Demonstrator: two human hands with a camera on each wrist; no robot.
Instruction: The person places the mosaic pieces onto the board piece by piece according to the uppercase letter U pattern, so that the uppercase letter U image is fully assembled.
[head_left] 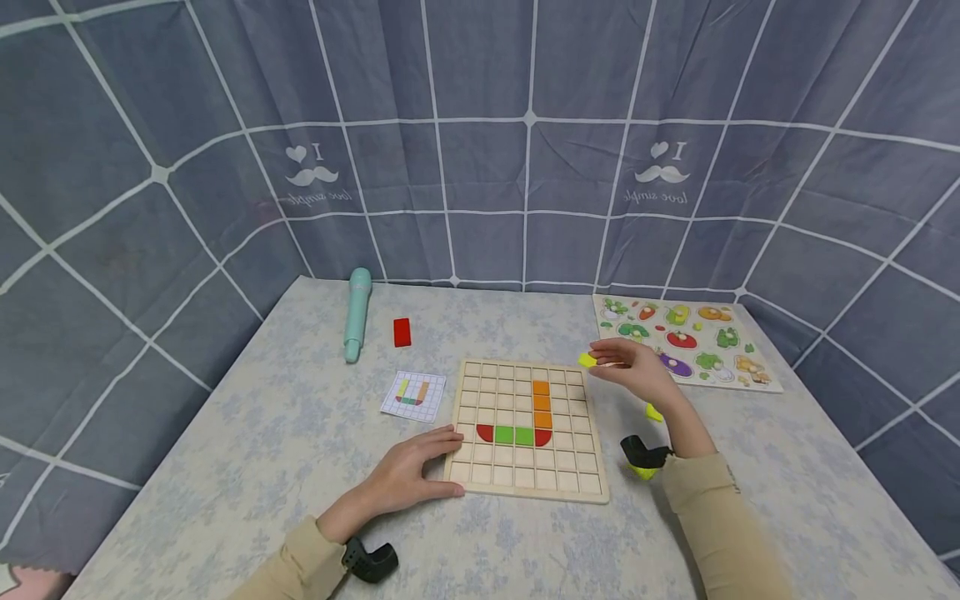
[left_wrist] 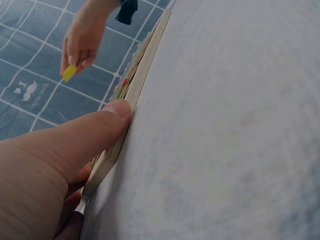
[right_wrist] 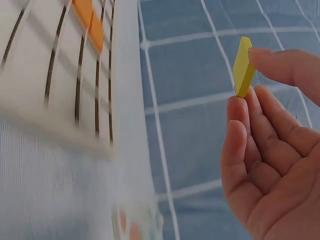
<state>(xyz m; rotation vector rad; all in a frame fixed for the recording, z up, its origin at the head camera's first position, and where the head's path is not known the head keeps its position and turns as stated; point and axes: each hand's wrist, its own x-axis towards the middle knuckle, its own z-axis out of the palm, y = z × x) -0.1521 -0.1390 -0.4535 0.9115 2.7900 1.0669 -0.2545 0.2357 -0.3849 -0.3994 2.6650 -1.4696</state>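
A wooden grid board [head_left: 480,475] lies on the table, with orange tiles [head_left: 542,402], green tiles [head_left: 514,436] and two dark red rounded tiles [head_left: 485,433] in its cells. My left hand [head_left: 408,471] rests at the board's lower left corner, fingers and thumb extended against its edges; in the left wrist view the thumb [left_wrist: 100,127] presses the wooden side. Above the board's upper right corner, my right hand [head_left: 637,371] pinches a small yellow tile [right_wrist: 243,67] between thumb and fingertips. A pattern card [head_left: 414,397] with a coloured U-shaped figure lies left of the board.
More yellow tiles [head_left: 654,412] lie right of the board, partly hidden by the right wrist and its camera. A red block [head_left: 402,332] and a turquoise microphone-shaped object [head_left: 357,315] lie back left. A vegetable puzzle board [head_left: 720,342] sits back right. Tiled-pattern curtains [head_left: 480,167] surround the table.
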